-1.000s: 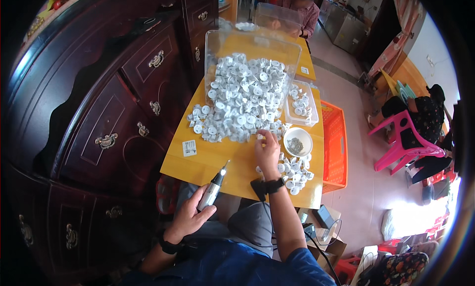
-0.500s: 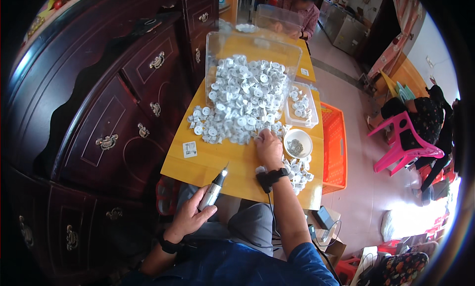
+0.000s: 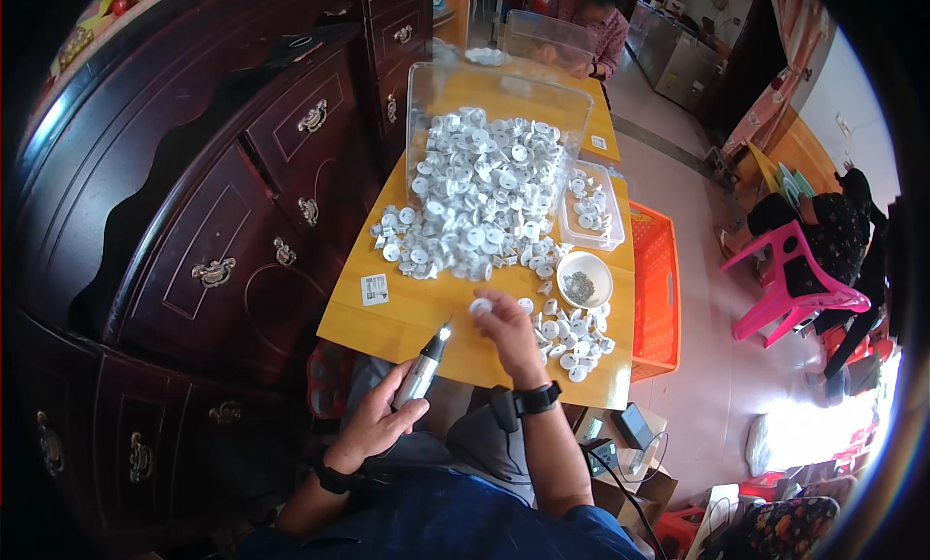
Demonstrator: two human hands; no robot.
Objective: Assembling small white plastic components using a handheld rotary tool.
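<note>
In my left hand (image 3: 380, 417) is a silver and black electric screwdriver (image 3: 418, 371), its lit tip pointing up and away over the table's near edge. My right hand (image 3: 506, 329) pinches a small round white plastic part (image 3: 480, 308) between thumb and fingers, a little to the right of the screwdriver tip. Beyond it, a large heap of similar white parts (image 3: 484, 192) spills from a clear plastic bin (image 3: 417, 105) onto the yellow table (image 3: 407, 318). To the right, a white bowl (image 3: 604, 269) holds tiny metal pieces, probably screws. Several loose white parts (image 3: 578, 342) lie below the bowl.
A smaller clear tray (image 3: 612, 233) with white parts stands beside the bin. An orange crate (image 3: 656, 294) is on the floor at the table's right. Dark wooden drawers (image 3: 194, 260) line the left. Another person (image 3: 605, 37) sits at the far end; a pink chair (image 3: 790, 279) stands right.
My right hand has drawn back from the heap toward me and left, with a white part now in its fingers. My left hand holds the screwdriver in nearly the same place.
</note>
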